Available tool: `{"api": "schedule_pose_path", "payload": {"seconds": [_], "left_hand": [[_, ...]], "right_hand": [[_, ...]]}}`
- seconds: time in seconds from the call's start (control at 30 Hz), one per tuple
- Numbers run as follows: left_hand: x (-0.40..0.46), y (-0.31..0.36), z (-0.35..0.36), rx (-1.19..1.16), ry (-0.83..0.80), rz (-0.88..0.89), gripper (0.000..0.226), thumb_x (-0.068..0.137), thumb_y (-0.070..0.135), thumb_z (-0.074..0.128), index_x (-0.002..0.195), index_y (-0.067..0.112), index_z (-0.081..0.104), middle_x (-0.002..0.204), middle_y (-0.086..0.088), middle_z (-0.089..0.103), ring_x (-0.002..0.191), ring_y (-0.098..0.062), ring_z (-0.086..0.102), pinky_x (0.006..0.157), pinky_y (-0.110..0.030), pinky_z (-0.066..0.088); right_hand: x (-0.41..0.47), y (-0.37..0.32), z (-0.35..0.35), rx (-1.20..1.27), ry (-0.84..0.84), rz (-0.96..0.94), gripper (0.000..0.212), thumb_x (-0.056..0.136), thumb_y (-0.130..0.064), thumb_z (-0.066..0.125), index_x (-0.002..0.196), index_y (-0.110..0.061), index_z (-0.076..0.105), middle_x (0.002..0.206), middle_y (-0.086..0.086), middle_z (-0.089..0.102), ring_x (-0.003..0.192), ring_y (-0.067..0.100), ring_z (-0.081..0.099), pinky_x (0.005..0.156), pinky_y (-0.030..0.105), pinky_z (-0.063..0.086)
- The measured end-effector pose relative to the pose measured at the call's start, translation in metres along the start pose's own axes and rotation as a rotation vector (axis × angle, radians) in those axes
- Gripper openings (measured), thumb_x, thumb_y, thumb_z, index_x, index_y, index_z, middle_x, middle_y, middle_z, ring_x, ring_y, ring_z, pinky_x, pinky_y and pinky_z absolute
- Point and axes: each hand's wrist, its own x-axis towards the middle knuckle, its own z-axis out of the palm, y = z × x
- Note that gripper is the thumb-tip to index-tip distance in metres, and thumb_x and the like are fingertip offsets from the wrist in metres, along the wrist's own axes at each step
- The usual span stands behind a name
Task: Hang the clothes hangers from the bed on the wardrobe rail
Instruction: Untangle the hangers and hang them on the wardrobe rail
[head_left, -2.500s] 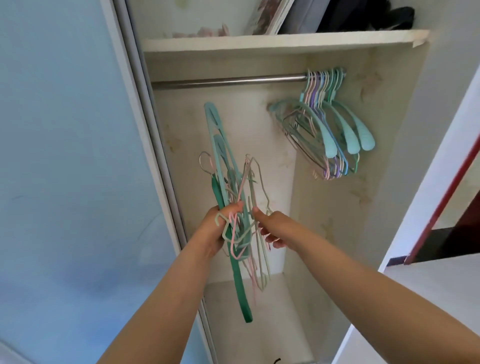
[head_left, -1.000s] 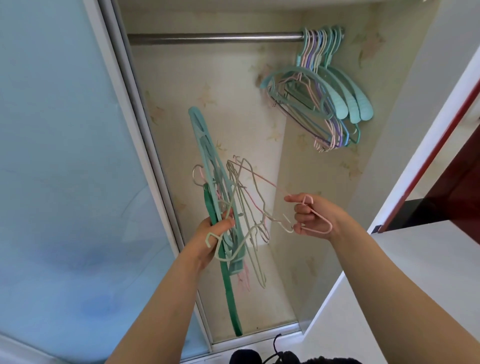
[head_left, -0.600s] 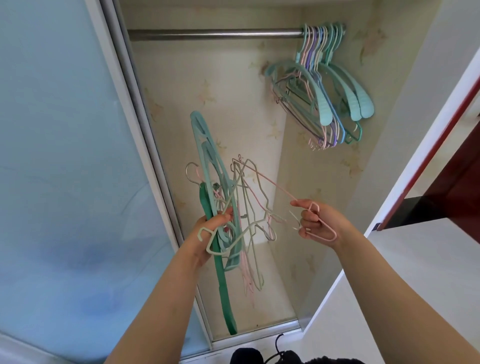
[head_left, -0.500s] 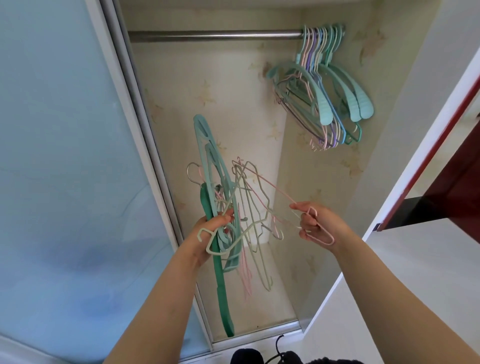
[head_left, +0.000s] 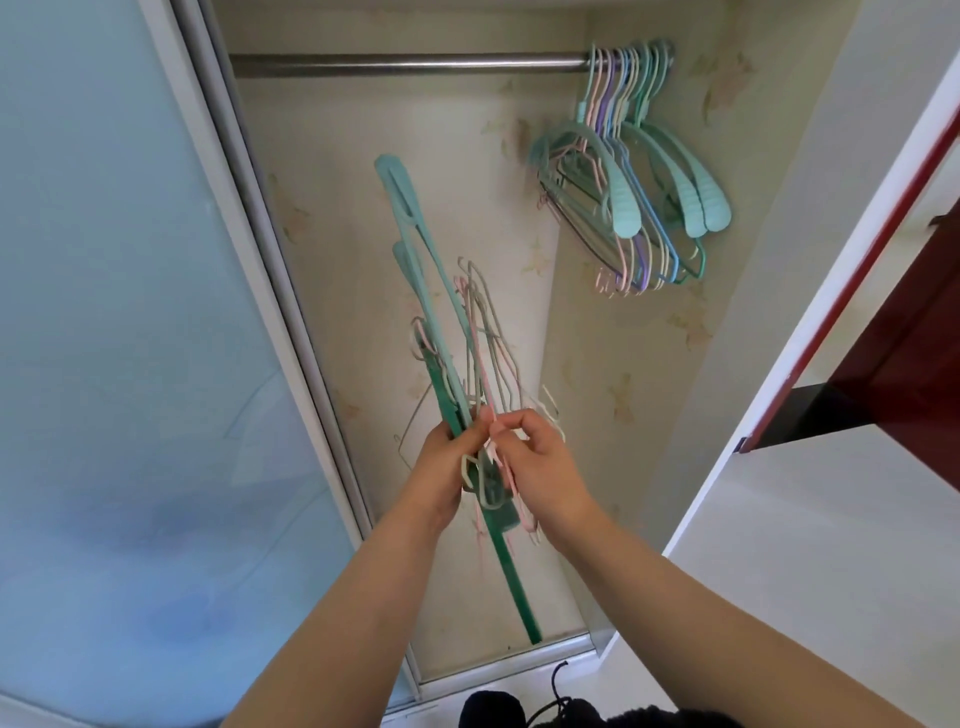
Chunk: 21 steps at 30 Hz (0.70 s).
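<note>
My left hand (head_left: 444, 467) grips a tangled bundle of hangers (head_left: 457, 358) at their hooks: teal plastic ones standing up, thin pink and grey wire ones, and a dark green one trailing down. My right hand (head_left: 535, 462) is right beside it, its fingers curled into the hooks of the thin pink and white hangers in the same bundle. Above, the metal wardrobe rail (head_left: 405, 65) runs across the open wardrobe. Several hung hangers (head_left: 631, 171) in teal, pink, purple and blue crowd its right end.
A frosted sliding door (head_left: 130, 338) stands on the left with its metal frame (head_left: 270, 291) beside my left hand. The wardrobe's right wall (head_left: 810, 218) is white, with a dark red piece of furniture (head_left: 893, 364) beyond. A dark object (head_left: 524, 706) with a cord lies on the floor.
My right hand, which had drawn a pink hanger out to the right, has come back left against the bundle. The splayed wire hangers have closed up into the bundle.
</note>
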Motion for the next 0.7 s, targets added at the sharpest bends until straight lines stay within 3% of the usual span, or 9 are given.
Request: {"api": "schedule_pose_path", "payload": {"seconds": [0.07,0.17,0.27,0.3,0.4,0.43,0.53,0.6,0.7], "left_hand": [[0.001,-0.001,0.001,-0.035,0.02,0.009,0.02,0.088,0.034,0.06,0.097,0.017,0.067,0.088,-0.002,0.075,0.09,-0.023,0.071,0.083,-0.038,0.054],[0.002,-0.001,-0.002,-0.097,0.011,-0.002,0.031,0.087,0.04,0.056,0.097,0.012,0.067,0.09,-0.007,0.074,0.092,-0.026,0.07,0.088,-0.041,0.053],[0.004,-0.004,-0.005,-0.173,-0.022,-0.04,0.047,0.083,0.05,0.051,0.101,0.009,0.064,0.095,-0.011,0.072,0.098,-0.03,0.068,0.09,-0.044,0.052],[0.004,-0.006,-0.006,-0.196,-0.027,-0.055,0.049,0.083,0.052,0.05,0.101,0.008,0.063,0.096,-0.012,0.071,0.099,-0.032,0.068,0.091,-0.046,0.052],[0.004,-0.01,-0.01,-0.283,-0.042,-0.114,0.046,0.081,0.05,0.058,0.096,0.008,0.064,0.089,-0.01,0.067,0.093,-0.029,0.065,0.089,-0.046,0.048],[0.005,-0.011,-0.011,-0.301,-0.039,-0.126,0.04,0.08,0.046,0.063,0.093,0.008,0.065,0.085,-0.007,0.066,0.089,-0.026,0.065,0.085,-0.042,0.049],[0.006,-0.014,-0.012,-0.34,-0.02,-0.157,0.017,0.082,0.026,0.068,0.088,0.01,0.067,0.08,-0.005,0.065,0.077,-0.018,0.066,0.07,-0.03,0.055],[0.008,-0.015,-0.009,-0.339,-0.013,-0.18,0.011,0.087,0.019,0.062,0.083,0.01,0.067,0.079,-0.007,0.063,0.075,-0.019,0.065,0.07,-0.03,0.054],[0.009,-0.018,-0.009,-0.327,0.048,-0.186,0.014,0.088,0.015,0.059,0.079,0.008,0.067,0.071,-0.007,0.061,0.063,-0.019,0.063,0.059,-0.026,0.054]], "right_hand": [[-0.004,-0.003,0.004,0.019,0.001,-0.022,0.015,0.096,-0.028,0.054,0.093,-0.016,0.061,0.071,-0.006,0.066,0.063,0.013,0.063,0.065,0.031,0.056],[-0.006,-0.008,0.002,-0.024,-0.048,-0.068,0.011,0.095,-0.028,0.056,0.089,-0.024,0.062,0.081,-0.012,0.069,0.066,0.003,0.064,0.062,0.015,0.052],[-0.003,-0.006,0.003,-0.148,-0.079,-0.113,0.012,0.095,-0.031,0.056,0.092,-0.024,0.065,0.086,0.006,0.065,0.07,0.011,0.06,0.064,0.018,0.051],[-0.001,-0.002,0.003,-0.173,-0.085,-0.14,0.013,0.094,-0.031,0.057,0.093,-0.022,0.067,0.092,0.009,0.064,0.076,0.012,0.06,0.066,0.018,0.05],[-0.004,0.007,0.005,-0.353,-0.084,-0.137,0.011,0.092,-0.036,0.058,0.101,-0.032,0.064,0.116,0.003,0.051,0.109,0.013,0.048,0.079,0.002,0.037],[-0.007,0.01,0.005,-0.433,-0.09,-0.15,0.017,0.091,-0.039,0.057,0.107,-0.033,0.063,0.118,0.0,0.047,0.115,0.013,0.042,0.085,0.002,0.034],[-0.015,0.011,0.006,-0.607,-0.098,-0.182,0.034,0.091,-0.05,0.052,0.119,-0.033,0.057,0.121,-0.006,0.04,0.12,0.01,0.034,0.1,0.023,0.036],[-0.018,0.011,0.01,-0.679,-0.033,-0.221,0.034,0.094,-0.047,0.046,0.121,-0.027,0.052,0.121,-0.005,0.039,0.116,0.01,0.036,0.095,0.027,0.041],[-0.018,0.013,0.01,-0.574,0.04,-0.18,0.019,0.095,-0.024,0.048,0.113,-0.019,0.051,0.11,-0.003,0.045,0.102,0.014,0.049,0.083,0.028,0.044]]}}
